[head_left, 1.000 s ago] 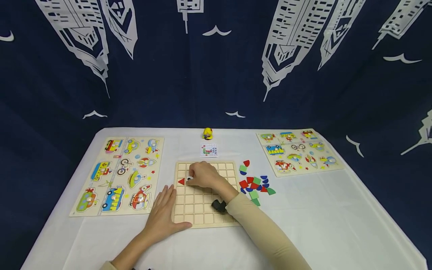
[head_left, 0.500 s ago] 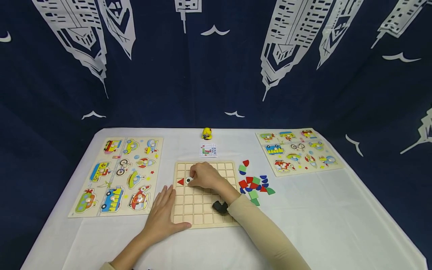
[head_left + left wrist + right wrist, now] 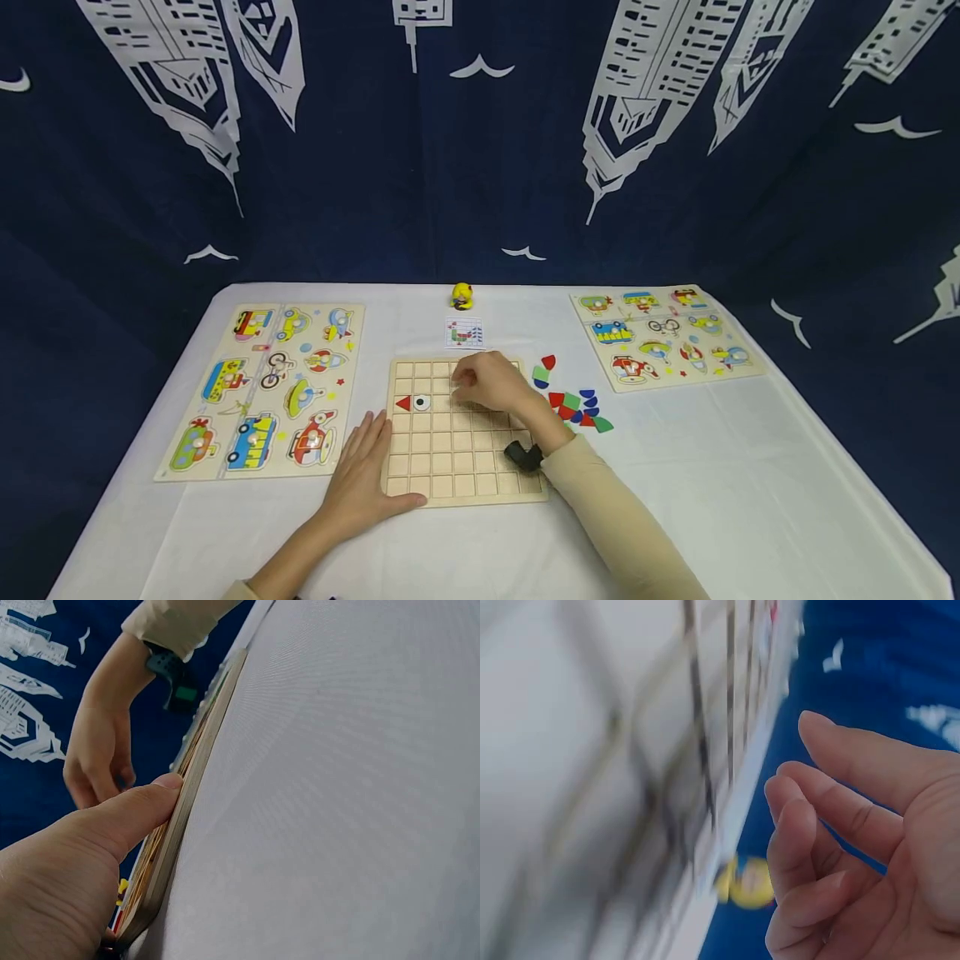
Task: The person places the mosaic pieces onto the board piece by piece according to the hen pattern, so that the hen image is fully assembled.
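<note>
A wooden grid board (image 3: 450, 462) lies at the table's middle. In its second row stand a red triangle (image 3: 403, 404) and a white round eye piece (image 3: 422, 403) side by side. My left hand (image 3: 363, 467) rests flat on the board's left front corner, its thumb (image 3: 135, 814) against the board's edge (image 3: 204, 761). My right hand (image 3: 483, 383) hovers over the board's upper right cells, fingers loosely curled and holding nothing; in the right wrist view the right hand (image 3: 832, 847) is empty too, beside the blurred board (image 3: 667, 772).
Several loose coloured pieces (image 3: 573, 406) lie right of the board. A pattern card (image 3: 464, 333) and a small yellow toy (image 3: 462, 296) sit behind it. Vehicle peg puzzles lie at the left (image 3: 262, 387) and far right (image 3: 663, 333). A dark blue curtain hangs behind the table.
My right hand let go of the white eye piece beside the red triangle and moved right, towards the loose pieces. The left hand stayed put.
</note>
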